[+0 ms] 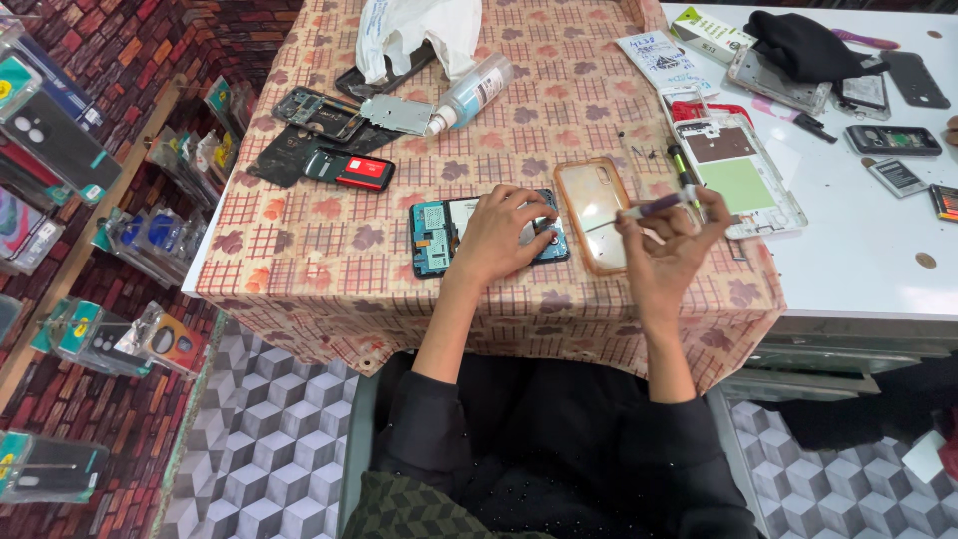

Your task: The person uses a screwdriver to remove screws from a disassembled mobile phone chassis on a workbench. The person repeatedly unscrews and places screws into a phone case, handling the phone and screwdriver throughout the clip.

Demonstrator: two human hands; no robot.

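My left hand rests on an opened phone with a blue circuit board showing, pressing it to the patterned tablecloth. My right hand is raised just right of it, fingers closed around a small purple-handled screwdriver that points left. A clear phone case with an orange rim lies between the two hands. Both arms wear black sleeves.
Another dismantled phone with a red battery, a metal plate, a small spray bottle and a white cloth lie further back. A white phone frame, several phone parts and a black cloth sit on the white counter at right.
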